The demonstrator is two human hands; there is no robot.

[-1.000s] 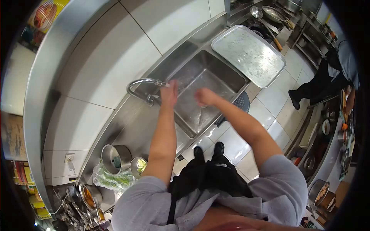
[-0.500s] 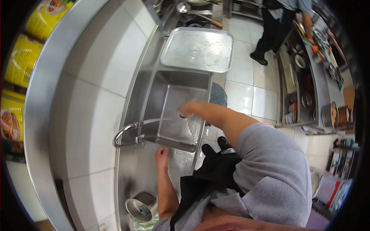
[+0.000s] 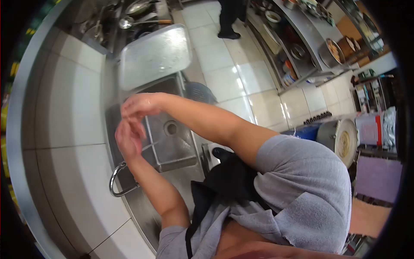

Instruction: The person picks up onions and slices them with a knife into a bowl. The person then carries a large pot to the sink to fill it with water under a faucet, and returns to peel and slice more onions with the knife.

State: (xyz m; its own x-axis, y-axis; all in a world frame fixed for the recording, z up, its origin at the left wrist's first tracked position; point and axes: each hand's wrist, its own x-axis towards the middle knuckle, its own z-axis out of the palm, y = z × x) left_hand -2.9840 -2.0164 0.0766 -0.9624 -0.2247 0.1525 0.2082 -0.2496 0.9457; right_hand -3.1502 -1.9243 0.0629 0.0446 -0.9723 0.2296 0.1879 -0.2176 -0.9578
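Note:
Both my hands are raised over the steel sink (image 3: 177, 151), close together near its wall side. My left hand (image 3: 129, 137) is held up with its fingers bent and somewhat apart, and nothing shows in it. Just beyond it, my right hand (image 3: 141, 105) bends down at the wrist, fingers loosely curved and wet-looking, with no object visible. The fingertips are near each other; whether they touch I cannot tell. A round drain (image 3: 170, 127) shows in the sink floor. The curved faucet (image 3: 116, 179) stands beside my left forearm, with a pale streak near its spout.
A metal tray (image 3: 157, 54) lies past the sink's far end. Farther on are a ladle (image 3: 126, 23) and pans. A perforated grey bin (image 3: 199, 93) stands beside the sink. Another person's dark leg (image 3: 228, 19) is near the shelving (image 3: 297, 47). A tiled wall (image 3: 71, 108) borders the left.
My right hand has risen from the drain area to the wall side. My left hand has moved forward from the sink's near edge and its fingers have loosened. The view has shifted right.

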